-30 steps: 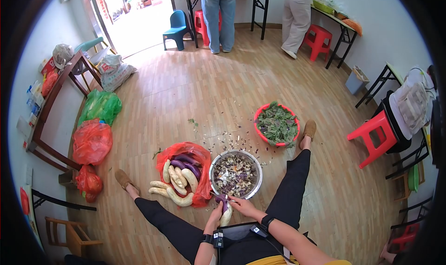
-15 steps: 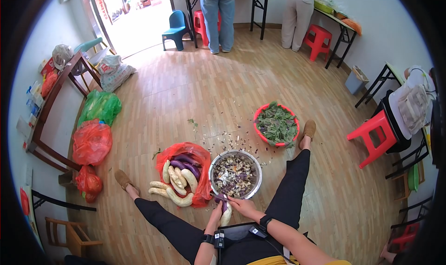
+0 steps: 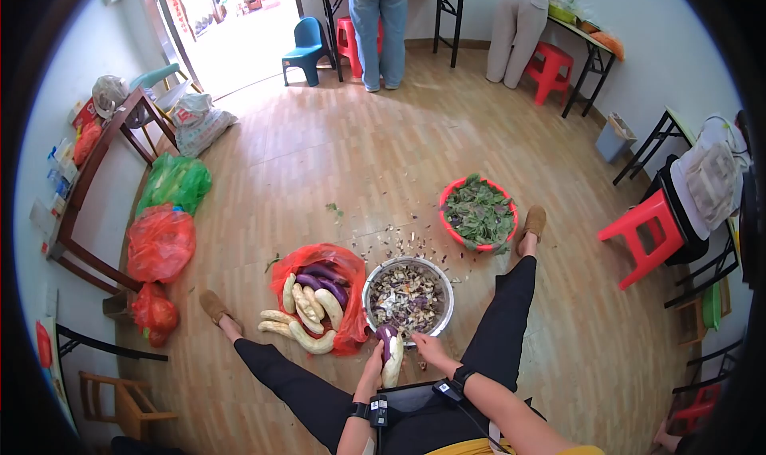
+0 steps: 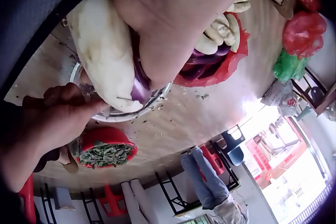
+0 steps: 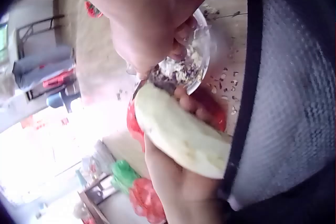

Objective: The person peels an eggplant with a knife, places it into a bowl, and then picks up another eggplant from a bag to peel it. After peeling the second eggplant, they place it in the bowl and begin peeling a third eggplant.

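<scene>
My left hand (image 3: 373, 365) grips a partly peeled eggplant (image 3: 392, 359), pale along its length with purple skin at the far end. The right wrist view shows its peeled flesh (image 5: 178, 134) lying across the left palm. Just right of the eggplant, my right hand (image 3: 431, 350) has its fingers curled round a small bladed tool, mostly hidden by those fingers. Beyond both hands stands a metal basin (image 3: 451, 297) of purple and white peelings (image 3: 403, 291). To its left, a red plastic bag (image 3: 349, 327) holds purple eggplants (image 3: 333, 290) and peeled eggplants (image 3: 313, 342).
A red basin (image 3: 444, 220) of leafy greens (image 3: 479, 207) sits near the right shoe (image 3: 533, 227). Peel scraps (image 3: 407, 239) litter the floor. Green (image 3: 175, 182) and red bags (image 3: 162, 243) line the left wall. Two people stand at tables at the back.
The right hand has drawn back to the right, off the eggplant. The eggplant has turned in the left hand, showing more of its purple end. The view has shifted slightly.
</scene>
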### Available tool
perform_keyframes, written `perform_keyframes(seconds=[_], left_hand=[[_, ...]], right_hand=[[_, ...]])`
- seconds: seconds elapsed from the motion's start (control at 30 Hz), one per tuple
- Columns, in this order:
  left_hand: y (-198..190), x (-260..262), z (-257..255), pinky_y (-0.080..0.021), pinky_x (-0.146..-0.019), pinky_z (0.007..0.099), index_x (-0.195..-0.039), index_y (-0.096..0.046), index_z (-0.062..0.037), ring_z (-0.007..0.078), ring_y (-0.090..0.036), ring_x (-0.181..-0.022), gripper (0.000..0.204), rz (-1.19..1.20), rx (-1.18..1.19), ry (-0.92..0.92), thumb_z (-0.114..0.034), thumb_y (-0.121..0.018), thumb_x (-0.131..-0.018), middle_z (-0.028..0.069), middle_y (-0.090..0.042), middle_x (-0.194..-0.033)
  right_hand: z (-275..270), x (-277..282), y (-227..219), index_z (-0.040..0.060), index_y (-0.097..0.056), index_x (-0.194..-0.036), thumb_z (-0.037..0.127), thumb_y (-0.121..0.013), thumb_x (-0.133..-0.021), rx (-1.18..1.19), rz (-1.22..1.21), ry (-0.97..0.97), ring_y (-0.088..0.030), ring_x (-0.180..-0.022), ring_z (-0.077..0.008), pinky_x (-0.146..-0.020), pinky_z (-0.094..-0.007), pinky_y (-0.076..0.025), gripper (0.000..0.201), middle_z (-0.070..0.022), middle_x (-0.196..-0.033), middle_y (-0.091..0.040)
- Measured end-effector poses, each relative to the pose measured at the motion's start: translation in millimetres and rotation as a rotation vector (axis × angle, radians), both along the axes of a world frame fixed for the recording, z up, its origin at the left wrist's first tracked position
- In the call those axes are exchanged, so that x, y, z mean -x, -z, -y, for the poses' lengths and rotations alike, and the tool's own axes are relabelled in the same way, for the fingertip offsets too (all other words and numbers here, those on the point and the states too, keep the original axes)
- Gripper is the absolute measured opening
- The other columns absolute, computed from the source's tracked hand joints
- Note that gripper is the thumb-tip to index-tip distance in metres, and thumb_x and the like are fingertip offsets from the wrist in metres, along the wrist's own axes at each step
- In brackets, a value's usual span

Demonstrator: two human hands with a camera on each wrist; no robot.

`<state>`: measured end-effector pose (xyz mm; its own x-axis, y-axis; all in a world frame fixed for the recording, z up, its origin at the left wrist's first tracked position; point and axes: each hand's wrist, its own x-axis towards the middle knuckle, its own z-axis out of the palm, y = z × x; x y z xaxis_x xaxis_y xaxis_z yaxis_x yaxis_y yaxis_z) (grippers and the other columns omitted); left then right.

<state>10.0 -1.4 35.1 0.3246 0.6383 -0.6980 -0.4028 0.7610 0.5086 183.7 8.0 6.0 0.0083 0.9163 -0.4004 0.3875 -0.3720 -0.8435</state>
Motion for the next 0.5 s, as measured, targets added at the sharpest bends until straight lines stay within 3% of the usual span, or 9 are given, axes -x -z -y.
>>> perform_keyframes(seconds=[0.1,0.17,0.27,0.4,0.5], left_hand=[[14.3,2.1,1.6,-0.051,-0.066,0.0366,-0.104,-0.053,0.0005,0.0275,-0.062,-0.071,0.050,0.002,-0.017,-0.045,-0.043,-0.032,-0.090,0.0153,-0.062,-0.087],[35.9,1.5,2.4,-0.051,-0.066,0.0371,-0.102,-0.053,0.0008,0.0275,-0.062,-0.071,0.050,-0.034,-0.005,-0.094,-0.043,-0.032,-0.089,0.0152,-0.062,-0.086],[29.9,0.8,3.6,-0.052,-0.065,0.0379,-0.100,-0.053,0.0010,0.0274,-0.061,-0.069,0.048,-0.070,0.009,-0.117,-0.042,-0.033,-0.089,0.0150,-0.061,-0.083],[30.8,2.6,3.4,-0.052,-0.064,0.0385,-0.097,-0.053,-0.0001,0.0274,-0.061,-0.067,0.045,-0.044,0.025,-0.100,-0.040,-0.034,-0.089,0.0152,-0.061,-0.082],[29.7,2.3,3.6,-0.052,-0.062,0.0376,-0.097,-0.053,-0.0010,0.0272,-0.061,-0.066,0.045,-0.056,0.029,-0.085,-0.041,-0.034,-0.089,0.0153,-0.061,-0.080]], right_hand=[[-0.2,5.8,-13.7,0.0051,-0.056,-0.108,0.035,-0.048,-0.086,-0.104,-0.025,-0.012,-0.057,-0.062,-0.0185,-0.059,-0.0304,-0.045,0.038,-0.0092,-0.070,-0.060],[4.1,10.6,-21.5,0.0097,-0.054,-0.113,0.037,-0.049,-0.085,-0.233,0.018,-0.005,-0.054,-0.058,-0.0181,-0.058,-0.0296,-0.044,0.039,-0.0089,-0.068,-0.058],[5.9,10.4,-50.1,0.0260,-0.047,-0.122,0.039,-0.049,-0.084,-0.078,0.125,-0.289,-0.058,-0.065,-0.0174,-0.061,-0.0290,-0.044,0.040,-0.0095,-0.078,-0.061],[4.6,8.8,-54.7,0.0270,-0.046,-0.123,0.039,-0.047,-0.085,-0.024,0.112,-0.305,-0.060,-0.070,-0.0204,-0.064,-0.0307,-0.045,0.040,-0.0100,-0.084,-0.062],[5.7,7.3,-57.2,0.0278,-0.045,-0.123,0.040,-0.046,-0.085,-0.113,0.130,-0.358,-0.061,-0.076,-0.0251,-0.067,-0.0327,-0.046,0.040,-0.0109,-0.090,-0.062]])
